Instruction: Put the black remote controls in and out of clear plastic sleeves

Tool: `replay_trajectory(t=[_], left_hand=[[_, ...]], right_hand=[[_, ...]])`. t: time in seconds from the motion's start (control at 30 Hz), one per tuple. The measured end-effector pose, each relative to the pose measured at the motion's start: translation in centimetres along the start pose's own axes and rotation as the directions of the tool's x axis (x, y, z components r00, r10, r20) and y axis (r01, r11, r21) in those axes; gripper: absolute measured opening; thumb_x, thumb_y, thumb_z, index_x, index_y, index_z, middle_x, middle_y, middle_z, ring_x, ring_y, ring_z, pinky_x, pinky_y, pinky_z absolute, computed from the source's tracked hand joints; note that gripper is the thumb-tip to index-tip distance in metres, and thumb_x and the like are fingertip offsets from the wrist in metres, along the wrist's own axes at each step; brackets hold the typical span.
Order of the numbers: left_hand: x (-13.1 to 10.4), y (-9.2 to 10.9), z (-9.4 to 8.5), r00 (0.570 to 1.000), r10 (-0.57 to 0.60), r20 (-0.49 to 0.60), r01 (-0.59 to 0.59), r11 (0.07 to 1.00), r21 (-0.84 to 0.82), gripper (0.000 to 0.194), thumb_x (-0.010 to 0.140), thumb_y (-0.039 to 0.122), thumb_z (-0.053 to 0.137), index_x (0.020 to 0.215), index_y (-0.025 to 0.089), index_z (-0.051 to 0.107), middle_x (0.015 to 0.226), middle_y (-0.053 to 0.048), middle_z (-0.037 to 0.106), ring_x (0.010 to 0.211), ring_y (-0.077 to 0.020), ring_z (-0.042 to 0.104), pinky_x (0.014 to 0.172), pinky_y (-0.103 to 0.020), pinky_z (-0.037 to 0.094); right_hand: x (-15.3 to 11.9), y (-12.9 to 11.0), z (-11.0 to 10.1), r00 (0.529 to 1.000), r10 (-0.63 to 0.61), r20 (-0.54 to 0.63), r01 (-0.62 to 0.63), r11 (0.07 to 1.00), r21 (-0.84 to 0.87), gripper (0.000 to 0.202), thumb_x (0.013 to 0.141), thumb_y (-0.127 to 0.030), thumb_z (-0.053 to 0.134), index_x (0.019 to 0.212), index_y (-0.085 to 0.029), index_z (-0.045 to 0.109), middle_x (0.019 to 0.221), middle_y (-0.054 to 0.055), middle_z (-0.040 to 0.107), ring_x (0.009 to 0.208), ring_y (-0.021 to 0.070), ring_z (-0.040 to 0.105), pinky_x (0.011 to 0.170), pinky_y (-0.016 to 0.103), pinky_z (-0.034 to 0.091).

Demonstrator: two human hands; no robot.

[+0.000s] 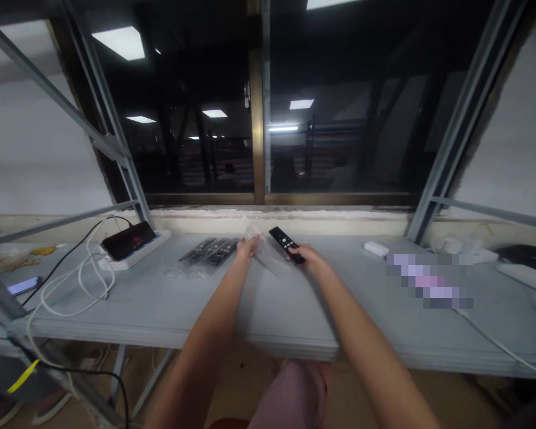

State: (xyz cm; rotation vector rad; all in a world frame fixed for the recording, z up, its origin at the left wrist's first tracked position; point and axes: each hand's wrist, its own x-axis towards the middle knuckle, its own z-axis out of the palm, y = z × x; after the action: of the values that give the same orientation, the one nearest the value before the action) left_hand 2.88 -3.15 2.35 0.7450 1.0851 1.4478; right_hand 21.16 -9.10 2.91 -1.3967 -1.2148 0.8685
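In my right hand [304,255] is a black remote control [282,239], tilted with its buttons facing up and its far end pointing away to the left. My left hand [249,245] pinches a clear plastic bag [268,256], which hangs down between the two hands just left of the remote. The bag and the remote are apart at their upper ends; whether they touch lower down I cannot tell. Left of my left hand, several bagged black remotes [212,253] lie side by side on the grey table [286,319].
A dark phone [128,240] rests on a white power strip [134,255] at the left, with looped white cables [78,298]. Another phone [23,286] lies farther left. A white adapter [376,248] and a blurred-out item [429,280] lie right. Metal posts [460,119] frame a window.
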Motion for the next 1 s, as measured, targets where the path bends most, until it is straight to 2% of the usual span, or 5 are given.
replay_trajectory(t=[0.43, 0.6, 0.77, 0.87, 1.0], left_hand=[[-0.1, -0.5, 0.0, 0.987, -0.097, 0.131, 0.088, 0.993, 0.077, 0.031, 0.090, 0.038, 0.050, 0.110, 0.014, 0.053, 0.084, -0.010, 0.071, 0.068, -0.0199, 0.069, 0.054, -0.026, 0.051], [-0.1, -0.3, 0.2, 0.988, -0.115, 0.105, 0.104, 0.989, 0.104, 0.025, 0.094, 0.026, 0.041, 0.107, 0.010, 0.056, 0.077, -0.011, 0.070, 0.058, -0.0159, 0.064, 0.052, -0.024, 0.049], [-0.3, 0.0, 0.4, 0.973, -0.141, 0.180, 0.121, 0.986, 0.117, 0.030, 0.086, 0.033, 0.057, 0.104, 0.009, 0.057, 0.073, -0.010, 0.070, 0.052, -0.0169, 0.063, 0.052, -0.028, 0.051], [-0.2, -0.1, 0.2, 0.957, -0.154, 0.245, 0.113, 0.979, 0.172, 0.025, 0.074, 0.024, 0.072, 0.092, 0.011, 0.062, 0.066, -0.006, 0.068, 0.051, -0.0163, 0.063, 0.050, -0.025, 0.050], [0.2, -0.4, 0.0, 0.956, -0.150, 0.254, 0.097, 0.973, 0.209, 0.038, 0.056, 0.011, 0.083, 0.088, 0.013, 0.063, 0.062, -0.003, 0.067, 0.054, -0.0157, 0.064, 0.049, -0.021, 0.048]], right_hand=[[-1.4, -3.3, 0.1, 0.998, 0.021, 0.058, -0.055, 0.737, 0.674, 0.036, 0.095, -0.045, 0.030, 0.089, -0.020, 0.055, 0.066, -0.002, 0.060, 0.046, 0.0102, 0.054, 0.050, 0.021, 0.044], [-2.4, -3.3, -0.2, 0.948, -0.160, -0.275, 0.171, 0.985, 0.018, 0.034, 0.094, -0.045, 0.035, 0.107, -0.019, 0.055, 0.092, 0.007, 0.065, 0.070, 0.0170, 0.062, 0.068, 0.027, 0.044], [-4.1, -3.7, 0.1, 0.827, -0.548, -0.125, 0.350, 0.677, -0.647, 0.030, 0.093, -0.037, 0.047, 0.118, -0.023, 0.055, 0.110, 0.014, 0.062, 0.105, 0.0253, 0.055, 0.093, 0.034, 0.031], [-3.7, -3.5, 0.8, 0.915, -0.392, -0.091, 0.321, 0.847, -0.424, 0.027, 0.092, -0.041, 0.046, 0.106, -0.022, 0.059, 0.093, 0.009, 0.067, 0.085, 0.0213, 0.062, 0.081, 0.031, 0.042], [-2.1, -2.9, 1.1, 0.983, 0.074, 0.170, -0.116, 0.960, 0.253, 0.038, 0.096, -0.040, 0.030, 0.089, -0.016, 0.059, 0.061, 0.002, 0.060, 0.046, 0.0127, 0.054, 0.048, 0.023, 0.046]])
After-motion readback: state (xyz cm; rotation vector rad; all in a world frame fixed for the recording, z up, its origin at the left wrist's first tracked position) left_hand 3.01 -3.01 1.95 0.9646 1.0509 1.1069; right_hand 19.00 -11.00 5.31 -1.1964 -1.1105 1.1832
